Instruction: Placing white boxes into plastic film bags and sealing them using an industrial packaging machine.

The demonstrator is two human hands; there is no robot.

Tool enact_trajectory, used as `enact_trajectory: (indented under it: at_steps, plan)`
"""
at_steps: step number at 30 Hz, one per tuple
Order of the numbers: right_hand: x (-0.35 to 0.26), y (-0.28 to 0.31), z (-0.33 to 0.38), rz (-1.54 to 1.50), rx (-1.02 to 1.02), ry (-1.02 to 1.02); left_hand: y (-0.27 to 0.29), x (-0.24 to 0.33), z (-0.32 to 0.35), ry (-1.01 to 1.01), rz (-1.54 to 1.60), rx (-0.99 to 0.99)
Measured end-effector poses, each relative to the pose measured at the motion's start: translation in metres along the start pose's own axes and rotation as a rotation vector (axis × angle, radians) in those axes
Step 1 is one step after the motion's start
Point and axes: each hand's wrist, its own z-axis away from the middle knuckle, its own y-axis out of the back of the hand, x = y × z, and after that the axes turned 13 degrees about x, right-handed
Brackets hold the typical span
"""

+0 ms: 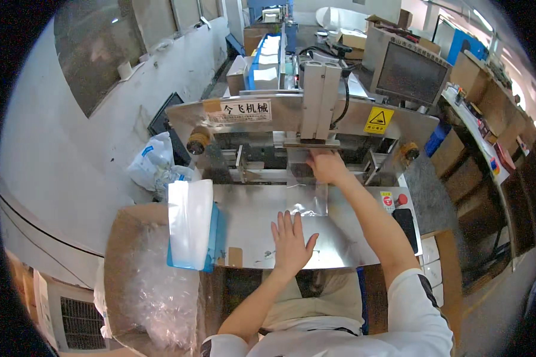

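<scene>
Clear bag: we see the clear plastic bag (307,199) lying on the metal worktop (250,205), its upper end running under the machine's crossbar and its shiny lower edge toward us.
Right hand: our right hand (327,166) reaches in at the bag's upper end, just below the crossbar; its fingertips are partly hidden, so we cannot tell whether they pinch the plastic or only press it.
Left hand: our left hand (292,245) is spread and holds nothing, palm down, fingertips near the bag's lower edge; we cannot tell whether it touches the worktop.
Blue container: to our left, the blue container (218,238) bears a stack of white sheets or bags (189,217).
Red button: to our right, we have the red button (402,199), with a black phone (405,229) just beside it.
Cardboard box: at our lower left, the cardboard box (116,250) holds a heap of crumpled clear plastic (161,279).
Grey column: ahead of us, the grey column (320,101) stands upright above the crossbar.
Monitor: farther off to the right, we see a dark-screened monitor (412,74).
</scene>
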Motion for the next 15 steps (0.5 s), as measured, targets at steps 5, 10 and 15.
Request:
enact_trajectory:
  at_steps: [5,10,15]
  plan:
    - [-0.003,0.007,-0.007,-0.014,-0.053,0.007,-0.002,-0.004,0.000,0.020,0.005,0.043]
    - [-0.003,0.009,-0.008,0.003,-0.014,0.041,0.001,-0.006,-0.003,0.142,0.094,0.150]
    - [-0.005,0.023,-0.004,-0.045,-0.038,0.004,-0.001,-0.013,-0.001,0.225,0.196,0.216]
